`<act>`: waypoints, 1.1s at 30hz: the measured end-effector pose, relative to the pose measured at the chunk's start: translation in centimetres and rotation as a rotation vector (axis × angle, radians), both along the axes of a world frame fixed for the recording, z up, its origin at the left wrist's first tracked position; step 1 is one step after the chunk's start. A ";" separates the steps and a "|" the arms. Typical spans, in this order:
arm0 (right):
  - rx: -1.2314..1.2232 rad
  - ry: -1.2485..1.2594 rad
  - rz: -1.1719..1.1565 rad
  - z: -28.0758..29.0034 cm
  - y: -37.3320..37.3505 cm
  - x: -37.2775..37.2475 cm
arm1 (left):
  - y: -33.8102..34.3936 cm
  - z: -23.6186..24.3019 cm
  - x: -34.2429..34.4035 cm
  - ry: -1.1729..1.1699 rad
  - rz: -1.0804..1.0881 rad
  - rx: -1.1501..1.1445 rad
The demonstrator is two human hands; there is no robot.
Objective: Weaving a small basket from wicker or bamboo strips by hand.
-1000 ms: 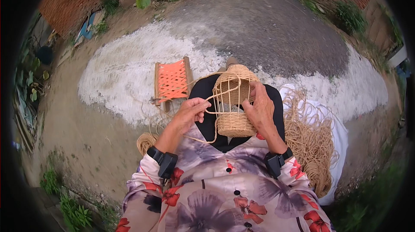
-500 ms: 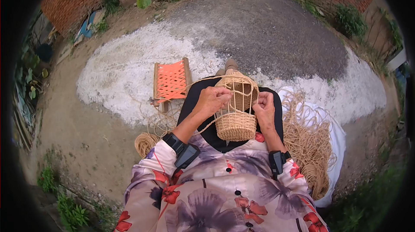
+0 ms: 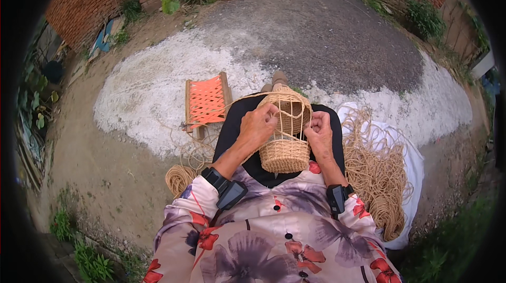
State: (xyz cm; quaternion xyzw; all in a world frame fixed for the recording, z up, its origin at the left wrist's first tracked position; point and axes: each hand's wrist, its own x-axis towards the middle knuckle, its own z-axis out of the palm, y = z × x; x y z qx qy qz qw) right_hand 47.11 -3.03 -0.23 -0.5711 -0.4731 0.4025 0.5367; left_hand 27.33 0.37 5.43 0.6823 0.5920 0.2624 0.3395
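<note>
A tan woven basket [image 3: 285,157] rests between my thighs, with a dense band nearest me, open upright strands in the middle and a woven part beyond. At the left side of the open strands, my left hand [image 3: 258,126] is closed in a pinch on straw-coloured cord. A length of this cord [image 3: 243,98] loops out to the left, over my knee. My right hand [image 3: 320,133] is closed on the basket's right side, fingertips at the outer strands. Exactly which strands lie between the fingers is too small to tell.
Left of my knees stands a low stool [image 3: 206,101] with an orange strap seat. A coil of cord [image 3: 179,178] lies on the ground at left. To my right, a big heap of loose cord [image 3: 377,177] lies on a white sheet [image 3: 414,164].
My left hand has shifted slightly, its fingers now higher by the basket's far rim. The right hand stays at the right side. The whole view has tilted a little.
</note>
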 end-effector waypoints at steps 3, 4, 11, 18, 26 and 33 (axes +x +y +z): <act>0.016 0.032 0.005 0.0 -0.1 -0.1 | -0.1 -0.3 -0.2 -0.101 0.013 -0.040; 0.015 0.034 0.002 -0.1 -0.1 -0.2 | -0.1 -0.5 -0.3 -0.136 0.016 -0.044; -0.004 -0.019 -0.016 -0.2 0.1 0.0 | 0.0 0.3 -1.1 0.002 -0.056 0.205; 0.005 -0.017 -0.021 -0.4 0.1 -0.1 | 2.2 1.7 0.2 -0.597 -0.049 -0.214; 0.011 -0.041 -0.024 -0.3 0.1 0.1 | 0.9 1.0 2.6 0.181 -0.080 0.350; 0.017 -0.036 -0.014 0.0 0.0 -0.2 | -0.4 2.0 1.1 -0.067 -0.082 0.139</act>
